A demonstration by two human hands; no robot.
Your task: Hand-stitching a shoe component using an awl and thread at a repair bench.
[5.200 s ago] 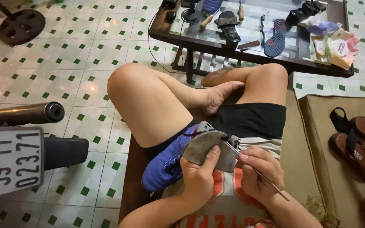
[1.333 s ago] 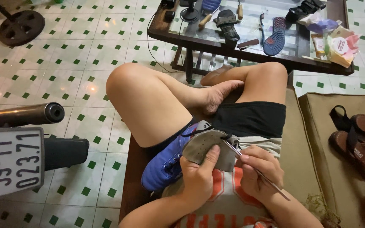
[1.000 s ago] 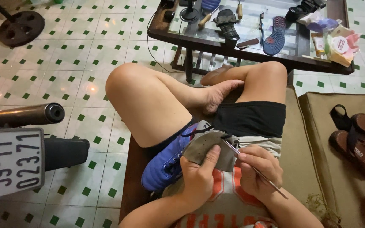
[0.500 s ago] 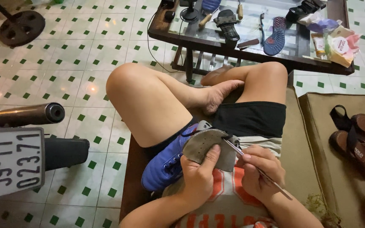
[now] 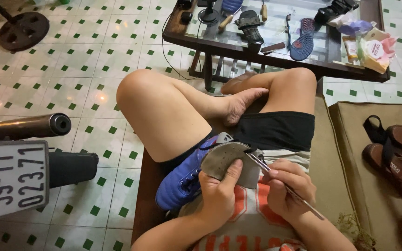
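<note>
The left hand [image 5: 219, 197] has its fingers clenched on the blue leather football shoe [image 5: 189, 179] by its grey sole; beside that shoe, the right hand [image 5: 288, 188] pinches a thin metal awl [image 5: 284, 187].

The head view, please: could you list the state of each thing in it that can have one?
Blue shoe: lying in the lap, its grey sole part peeled up.
Grey sole: bent back, pinched by the left hand.
Thin metal tool: gripped in the right hand, tip at the sole's edge.
Brown sandals: lying on the cushion, unworn.
Loose insole: lying flat on the glass table.
</note>
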